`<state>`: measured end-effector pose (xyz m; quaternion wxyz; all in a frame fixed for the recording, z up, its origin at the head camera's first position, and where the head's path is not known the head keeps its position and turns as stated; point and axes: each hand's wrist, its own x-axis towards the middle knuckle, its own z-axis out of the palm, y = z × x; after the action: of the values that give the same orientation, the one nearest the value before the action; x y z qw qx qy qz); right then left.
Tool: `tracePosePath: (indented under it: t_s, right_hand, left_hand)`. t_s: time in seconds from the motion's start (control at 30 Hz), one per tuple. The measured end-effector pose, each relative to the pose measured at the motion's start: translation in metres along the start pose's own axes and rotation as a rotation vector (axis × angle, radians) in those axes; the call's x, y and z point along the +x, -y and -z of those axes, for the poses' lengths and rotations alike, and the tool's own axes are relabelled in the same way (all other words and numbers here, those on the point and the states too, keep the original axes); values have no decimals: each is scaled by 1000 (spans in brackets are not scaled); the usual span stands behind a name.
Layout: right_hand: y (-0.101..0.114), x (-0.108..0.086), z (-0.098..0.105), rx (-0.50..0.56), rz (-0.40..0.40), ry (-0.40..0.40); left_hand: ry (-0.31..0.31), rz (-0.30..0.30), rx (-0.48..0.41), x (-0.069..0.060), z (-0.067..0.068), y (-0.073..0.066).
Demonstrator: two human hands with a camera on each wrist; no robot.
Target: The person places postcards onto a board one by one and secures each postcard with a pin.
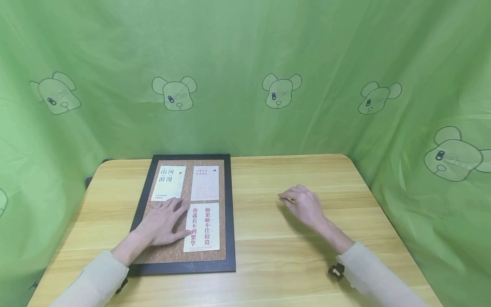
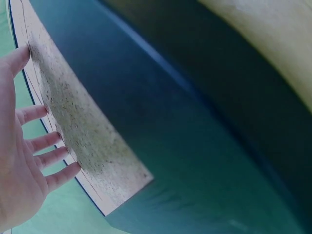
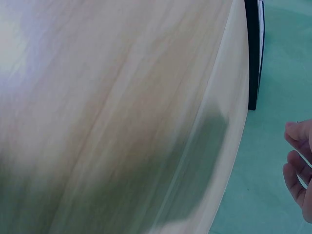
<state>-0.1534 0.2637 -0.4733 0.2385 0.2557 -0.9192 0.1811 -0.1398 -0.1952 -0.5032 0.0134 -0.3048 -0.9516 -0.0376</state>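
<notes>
A cork board (image 1: pixel 165 257) in a black frame lies on the left half of the wooden table. It bears three printed cards: a pale one (image 1: pixel 168 187) upper left, a pinkish one (image 1: pixel 205 187) upper right, and a white one with red characters (image 1: pixel 202 234) below. My left hand (image 1: pixel 163 221) rests spread on the cork, its thumb reaching the white card's left edge. To the right of the board, my right hand (image 1: pixel 304 207) hovers above the table, thumb and forefinger pinched together. A tiny dark point shows at those fingertips in the right wrist view; its kind is too small to tell.
The wooden table (image 1: pixel 268 238) extends right of the board. A green curtain (image 1: pixel 245 128) with bear-head drawings hangs behind it and along both sides. Black bands (image 1: pixel 336 271) sit at the wrists.
</notes>
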Motion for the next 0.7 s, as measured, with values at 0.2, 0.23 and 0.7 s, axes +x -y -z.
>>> tracePosePath:
  t_s: [0.2, 0.23, 0.7]
  right_hand:
    - [11, 4, 1, 14, 50, -34]
    - [13, 5, 0, 11, 63, -39]
    - [39, 15, -16, -3, 192, -54]
  left_hand:
    - [3, 0, 1, -1, 2, -1]
    - [3, 1, 2, -1, 2, -1]
    - [6, 3, -1, -1, 2, -1]
